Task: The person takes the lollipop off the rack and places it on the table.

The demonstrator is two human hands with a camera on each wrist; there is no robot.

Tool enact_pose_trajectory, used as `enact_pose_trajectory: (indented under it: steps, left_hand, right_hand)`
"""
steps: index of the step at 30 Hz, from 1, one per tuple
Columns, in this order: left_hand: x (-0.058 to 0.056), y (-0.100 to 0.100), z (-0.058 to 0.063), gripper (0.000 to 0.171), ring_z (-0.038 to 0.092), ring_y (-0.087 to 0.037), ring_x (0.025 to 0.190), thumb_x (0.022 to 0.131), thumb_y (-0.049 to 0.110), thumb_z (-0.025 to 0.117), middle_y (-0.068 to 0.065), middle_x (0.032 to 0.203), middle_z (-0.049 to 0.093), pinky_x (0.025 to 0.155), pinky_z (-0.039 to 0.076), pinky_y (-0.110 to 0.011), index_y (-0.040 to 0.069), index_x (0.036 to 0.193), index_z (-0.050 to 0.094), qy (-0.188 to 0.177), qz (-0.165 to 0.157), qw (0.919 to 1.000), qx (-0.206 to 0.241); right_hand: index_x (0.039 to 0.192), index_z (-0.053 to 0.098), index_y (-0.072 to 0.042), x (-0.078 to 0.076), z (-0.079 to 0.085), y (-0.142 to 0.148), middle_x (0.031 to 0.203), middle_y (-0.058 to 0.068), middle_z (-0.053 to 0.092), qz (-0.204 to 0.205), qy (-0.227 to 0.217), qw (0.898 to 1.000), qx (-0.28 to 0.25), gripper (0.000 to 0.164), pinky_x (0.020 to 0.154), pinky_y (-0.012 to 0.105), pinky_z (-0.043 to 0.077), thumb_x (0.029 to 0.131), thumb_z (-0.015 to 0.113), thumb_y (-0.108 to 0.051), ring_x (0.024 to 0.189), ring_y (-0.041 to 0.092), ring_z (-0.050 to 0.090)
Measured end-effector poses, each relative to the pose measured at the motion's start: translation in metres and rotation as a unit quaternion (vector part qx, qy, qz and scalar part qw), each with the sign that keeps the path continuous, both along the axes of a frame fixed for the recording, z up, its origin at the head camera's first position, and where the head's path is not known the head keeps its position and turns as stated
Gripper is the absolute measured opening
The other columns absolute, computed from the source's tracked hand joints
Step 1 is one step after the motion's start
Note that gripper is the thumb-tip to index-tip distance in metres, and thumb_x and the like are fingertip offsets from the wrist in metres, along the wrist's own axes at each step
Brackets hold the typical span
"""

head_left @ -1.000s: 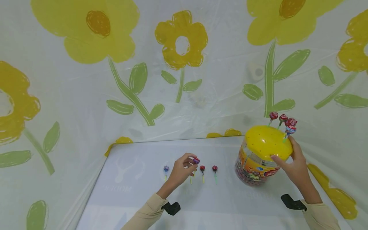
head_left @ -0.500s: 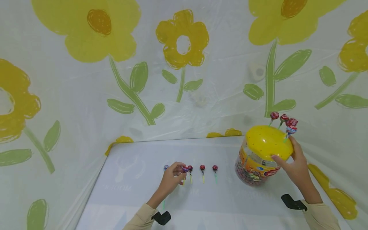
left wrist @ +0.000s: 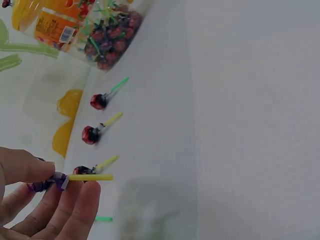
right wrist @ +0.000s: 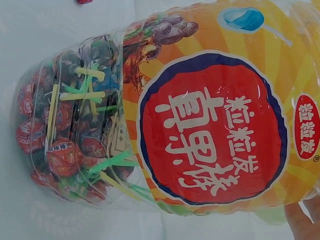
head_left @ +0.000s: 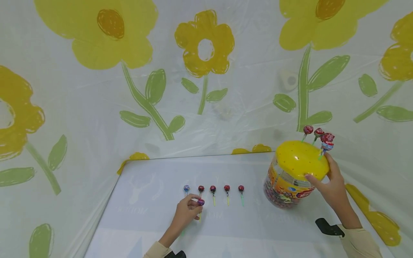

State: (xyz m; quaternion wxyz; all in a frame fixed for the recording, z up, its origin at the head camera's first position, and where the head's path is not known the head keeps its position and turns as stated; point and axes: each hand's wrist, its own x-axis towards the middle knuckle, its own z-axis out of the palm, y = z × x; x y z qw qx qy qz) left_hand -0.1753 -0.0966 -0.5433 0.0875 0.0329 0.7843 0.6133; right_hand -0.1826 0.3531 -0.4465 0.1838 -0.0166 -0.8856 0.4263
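Note:
My left hand (head_left: 186, 212) pinches a purple-wrapped lollipop (left wrist: 55, 181) with a yellow stick, just in front of a row on the white table. In that row lie a blue-wrapped lollipop (head_left: 186, 187) and several dark red lollipops (head_left: 227, 187). At the right, my right hand (head_left: 332, 186) grips the rim of the yellow lid (head_left: 298, 157) on a clear candy jar (head_left: 285, 191), thumb in front and fingers behind. Several lollipops (head_left: 318, 132) stand upright in the lid's holes near that hand. More wrapped lollipops (right wrist: 65, 157) fill the bottom of the jar, behind its orange label.
A white table (head_left: 251, 229) carries everything. Close behind it hangs a white sheet (head_left: 238, 118) printed with yellow flowers. A green stick (head_left: 183, 232) shows beside my left wrist, mostly hidden.
My left hand has moved left and nearer to me, carrying the purple lollipop, and uncovers red lollipops in the row. The right hand and the jar hold still.

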Motion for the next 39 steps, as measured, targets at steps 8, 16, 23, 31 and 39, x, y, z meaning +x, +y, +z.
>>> enact_pose_trajectory:
  steps: [8, 16, 23, 31, 39]
  left_hand:
    - [0.009, -0.002, -0.008, 0.030, 0.065, -0.022, 0.065, 0.079, -0.004, 0.068, -0.008, 0.077, 0.060, 0.051, 0.055, -0.030, -0.002, 0.107, 0.058, 0.000, 0.034, 0.9991, -0.024]
    - [0.014, -0.003, -0.014, 0.030, 0.061, -0.017, 0.059, 0.077, -0.005, 0.069, -0.008, 0.076, 0.059, 0.048, 0.054, -0.028, -0.003, 0.104, 0.058, 0.003, 0.035, 0.9974, -0.062]
    - [0.019, 0.000, -0.024, 0.030, 0.058, -0.014, 0.058, 0.075, -0.006, 0.070, -0.007, 0.078, 0.057, 0.046, 0.051, -0.023, -0.004, 0.103, 0.059, 0.015, 0.032, 0.9947, -0.097]
    - [0.021, 0.006, -0.033, 0.029, 0.055, -0.012, 0.063, 0.071, -0.009, 0.068, -0.008, 0.081, 0.055, 0.046, 0.050, -0.020, -0.006, 0.099, 0.062, 0.028, 0.055, 0.9882, -0.140]
    - [0.021, 0.009, -0.031, 0.030, 0.053, -0.011, 0.065, 0.068, -0.009, 0.067, -0.009, 0.083, 0.054, 0.045, 0.048, -0.019, -0.005, 0.097, 0.064, 0.044, 0.060, 0.9838, -0.164]
  right_hand:
    - [0.152, 0.010, -0.028, 0.000, -0.001, 0.001, 0.151, 0.013, 0.023, 0.002, 0.012, 1.000, -0.003, 0.086, 0.095, 0.007, 0.028, 0.089, 0.067, -0.020, 0.125, 0.035, 0.030]
    - [0.152, 0.010, -0.026, 0.000, -0.001, 0.001, 0.151, 0.015, 0.023, 0.003, 0.010, 1.000, -0.005, 0.086, 0.097, 0.009, 0.027, 0.088, 0.067, -0.020, 0.126, 0.036, 0.029]
    - [0.152, 0.010, -0.027, 0.000, -0.001, 0.000, 0.151, 0.014, 0.023, 0.001, 0.006, 1.000, -0.004, 0.087, 0.094, 0.007, 0.029, 0.088, 0.067, -0.021, 0.124, 0.036, 0.030]
    - [0.152, 0.009, -0.027, 0.000, -0.001, -0.001, 0.152, 0.014, 0.023, 0.003, 0.005, 1.000, -0.002, 0.086, 0.093, 0.007, 0.030, 0.089, 0.067, -0.022, 0.124, 0.040, 0.030]
    - [0.153, 0.009, -0.025, 0.001, -0.001, -0.001, 0.151, 0.016, 0.024, 0.002, 0.003, 1.000, -0.001, 0.086, 0.092, 0.006, 0.030, 0.089, 0.066, -0.022, 0.122, 0.039, 0.031]
